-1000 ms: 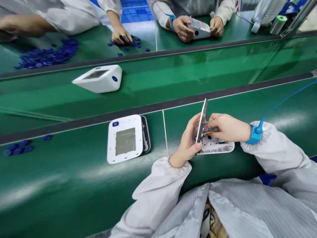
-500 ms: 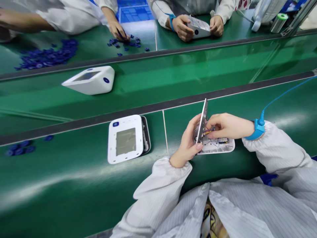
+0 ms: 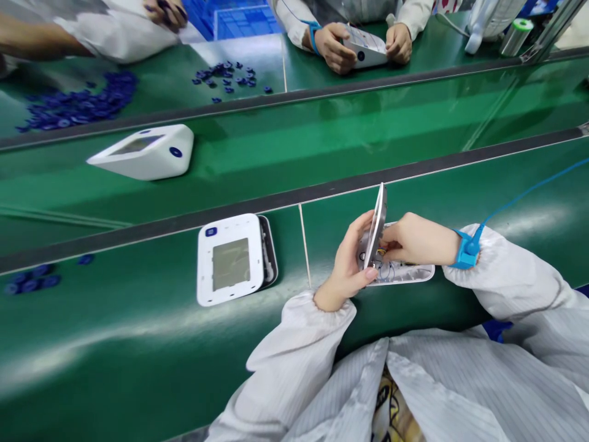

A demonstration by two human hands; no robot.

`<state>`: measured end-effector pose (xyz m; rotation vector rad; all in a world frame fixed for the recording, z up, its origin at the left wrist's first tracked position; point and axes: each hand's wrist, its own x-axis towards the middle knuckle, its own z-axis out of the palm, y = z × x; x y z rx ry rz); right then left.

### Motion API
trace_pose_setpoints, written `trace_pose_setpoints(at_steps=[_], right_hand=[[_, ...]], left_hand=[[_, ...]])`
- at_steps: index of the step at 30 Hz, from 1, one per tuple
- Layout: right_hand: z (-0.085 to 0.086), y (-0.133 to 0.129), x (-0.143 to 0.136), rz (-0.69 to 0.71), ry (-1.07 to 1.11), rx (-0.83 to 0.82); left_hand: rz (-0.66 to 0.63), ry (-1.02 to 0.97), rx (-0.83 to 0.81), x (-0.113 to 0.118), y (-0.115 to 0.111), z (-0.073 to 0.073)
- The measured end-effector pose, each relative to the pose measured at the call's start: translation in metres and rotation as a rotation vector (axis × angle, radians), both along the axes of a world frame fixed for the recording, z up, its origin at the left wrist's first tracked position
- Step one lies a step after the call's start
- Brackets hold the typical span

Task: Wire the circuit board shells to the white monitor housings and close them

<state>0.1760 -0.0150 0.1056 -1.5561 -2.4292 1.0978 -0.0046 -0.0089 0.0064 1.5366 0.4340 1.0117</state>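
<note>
My left hand (image 3: 347, 267) grips a front cover (image 3: 379, 212) and holds it nearly upright, thumb at its lower edge. Below and to the right lies a white lower housing (image 3: 421, 274) with thin wires and parts inside. My right hand (image 3: 402, 239) reaches in behind the cover with its fingers bent together at the wires; what they pinch is mostly hidden. A blue wrist strap (image 3: 467, 248) with a cord is on my right wrist. Left of my hands rests another device with a grey screen (image 3: 231, 264), its white front cover sitting askew on a dark-edged base.
A white device (image 3: 156, 153) stands on the green conveyor belt (image 3: 299, 147). Several blue buttons (image 3: 34, 279) lie at the left. Across the belt are a pile of blue parts (image 3: 87, 101), a co-worker's hands (image 3: 338, 49) on a white device, and another person's hand (image 3: 165, 12).
My right hand has moved deeper behind the cover, its wrist turned. The cover has tilted slightly. The device on the belt has shifted left. A co-worker's hand has lifted from the blue parts.
</note>
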Motion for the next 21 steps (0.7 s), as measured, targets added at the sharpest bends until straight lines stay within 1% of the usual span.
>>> trace_pose_setpoints(at_steps=[6, 9, 11, 12, 15, 17, 19, 21], right_hand=[[-0.012, 0.004, 0.006, 0.182, -0.167, 0.201], [-0.015, 0.003, 0.011, 0.221, -0.174, 0.339], [-0.016, 0.002, 0.014, 0.194, -0.165, 0.407], [-0.016, 0.001, 0.015, 0.159, -0.164, 0.414], [-0.019, 0.002, 0.017, 0.053, -0.156, 0.345], [-0.023, 0.004, 0.019, 0.030, -0.134, 0.303], [-0.028, 0.006, 0.020, 0.021, -0.126, 0.300], [-0.032, 0.007, 0.022, -0.003, -0.119, 0.300]], left_hand=[[0.017, 0.033, -0.036, 0.000, -0.003, 0.005], [0.027, 0.060, -0.016, 0.000, -0.004, 0.010], [0.039, 0.070, 0.004, -0.001, -0.004, 0.012], [0.043, 0.074, 0.006, -0.001, -0.004, 0.012], [0.045, 0.096, -0.009, -0.001, -0.005, 0.009], [0.043, 0.122, 0.007, -0.001, -0.006, 0.005], [0.053, 0.161, 0.085, 0.000, -0.006, 0.005], [0.070, 0.222, 0.220, 0.001, -0.005, 0.008]])
